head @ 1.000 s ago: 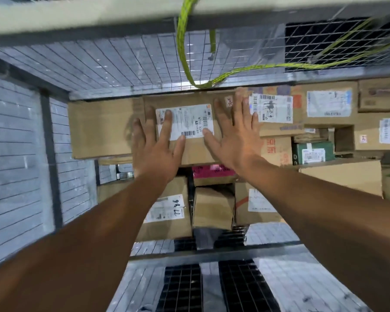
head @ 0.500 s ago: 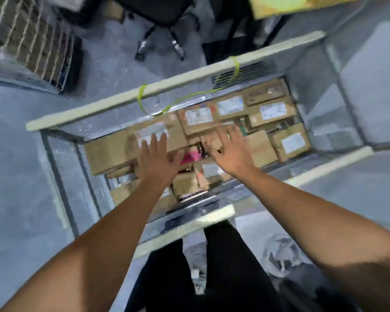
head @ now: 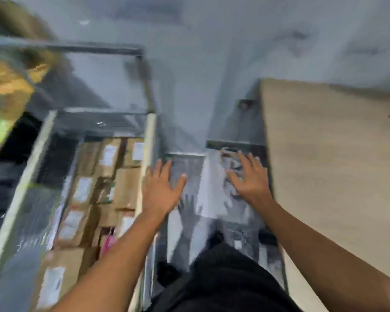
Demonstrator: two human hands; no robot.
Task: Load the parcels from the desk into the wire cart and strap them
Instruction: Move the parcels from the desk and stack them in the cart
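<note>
hands: left hand [head: 161,190] and right hand [head: 248,179] empty, fingers [head: 158,171] spread | parcels [head: 126,185]: cardboard, left of our fingers, inside wire cart [head: 148,154] | handling: we judge them stiff, fairly light; we grip opposite edges.

Lone head view, steeply down over cart [head: 149,140]

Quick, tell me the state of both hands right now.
Left hand: open, fingers spread, holding nothing.
Right hand: open, fingers spread, holding nothing.
</note>
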